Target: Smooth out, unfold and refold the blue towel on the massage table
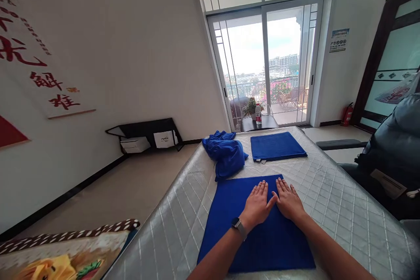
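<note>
A blue towel (pixel 226 214) lies spread flat on the silver quilted bed surface (pixel 170 223) in front of me. My left hand (pixel 257 204), below a wrist with a watch (pixel 236 223), rests palm down on it with the fingers stretched out. Beside it my right hand (pixel 289 199) also lies flat near the towel's far right part, and the two thumbs meet. Just beyond the far left corner is a crumpled blue towel heap (pixel 226 153). Farther back a neatly folded blue towel (pixel 278 145) lies with small white tags at its near edge.
Past the bed's far edge stands a small dark table (pixel 262 123) with a bottle (pixel 258 114) and a potted plant (pixel 251 107). A black leather chair (pixel 398 140) is at the right. A patterned blanket (pixel 72 249) lies at lower left.
</note>
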`<state>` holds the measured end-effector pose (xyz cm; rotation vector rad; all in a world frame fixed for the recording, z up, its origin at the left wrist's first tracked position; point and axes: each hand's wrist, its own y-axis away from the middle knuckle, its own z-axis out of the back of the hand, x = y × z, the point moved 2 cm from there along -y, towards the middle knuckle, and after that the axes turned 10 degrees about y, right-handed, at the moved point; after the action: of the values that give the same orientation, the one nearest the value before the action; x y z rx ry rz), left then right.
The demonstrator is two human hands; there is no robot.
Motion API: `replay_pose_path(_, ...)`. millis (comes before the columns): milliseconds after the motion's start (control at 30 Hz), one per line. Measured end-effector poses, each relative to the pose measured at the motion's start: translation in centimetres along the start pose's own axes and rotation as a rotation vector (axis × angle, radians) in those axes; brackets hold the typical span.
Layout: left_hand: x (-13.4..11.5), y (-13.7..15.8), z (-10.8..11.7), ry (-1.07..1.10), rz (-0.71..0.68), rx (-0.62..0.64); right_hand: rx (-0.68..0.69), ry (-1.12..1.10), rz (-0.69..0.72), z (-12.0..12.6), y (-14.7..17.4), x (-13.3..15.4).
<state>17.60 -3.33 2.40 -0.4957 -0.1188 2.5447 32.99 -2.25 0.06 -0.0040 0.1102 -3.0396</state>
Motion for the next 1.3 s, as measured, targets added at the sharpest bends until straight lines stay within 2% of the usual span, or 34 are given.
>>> replay_pose_path(100,-0.6,-2.0,-1.7,0.018,-0.001,-0.029,0.02,0.02,0.006,0.2,0.1,0.0)
replay_pose_path(200,1.0,-2.0,-2.0,-0.007,0.034,-0.051,0.038,0.01,-0.004,0.5,0.1,0.1)
replay_pose_path(300,4.4,-0.6,-0.8,-0.056,0.096,-0.06,0.04,-0.017,-0.015,0.6,0.0,0.1)
replay_pose_path(467,11.3,2.8,2.5,-0.14,0.297,-0.094,0.036,-0.034,-0.019,0.3,0.0,0.1)
replay_pose_path(600,14.4,4.6,3.7,-0.149,0.394,-0.127,0.029,-0.041,-0.015,0.3,0.0,0.1)
replay_pose_path(1000,14.7,4.9,3.7,-0.117,0.382,-0.171,0.061,0.039,-0.034,0.4,-0.4,0.4)
replay_pose_path(1200,14.7,4.9,3.6,-0.109,0.368,-0.189,0.054,0.073,-0.035,1.9,-2.1,1.0)
replay_pose_path(1300,14.8,4.9,3.5,-0.113,0.368,-0.196,0.035,0.049,-0.036,1.6,-3.0,1.0)
